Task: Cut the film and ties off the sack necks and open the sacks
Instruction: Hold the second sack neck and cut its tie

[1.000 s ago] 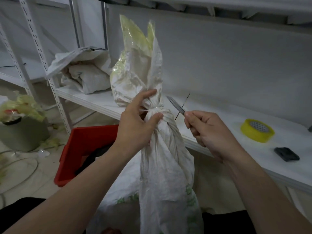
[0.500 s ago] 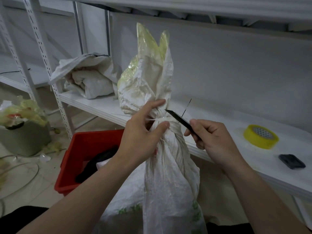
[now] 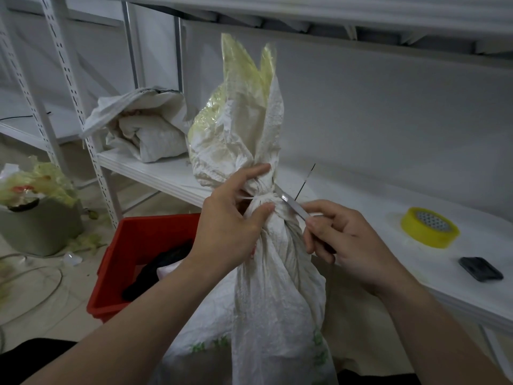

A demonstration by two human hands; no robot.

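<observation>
Left hand [image 3: 230, 232] is gripping the sack neck [image 3: 268, 215] around the tie [image 3: 248, 198], and right hand [image 3: 347, 245] is pinching a blade [image 3: 292, 206], tip touching the tie's right side.

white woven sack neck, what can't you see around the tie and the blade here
Head view:
- Tip of the thin metal blade: lost where it meets the pale plastic tie on the white woven sack; under or over it, cannot tell.
- Blade's handle: hidden inside the right hand.
- Tie's far side: behind the sack neck and the left hand.
- Sack's base: cut off by the bottom edge.
</observation>
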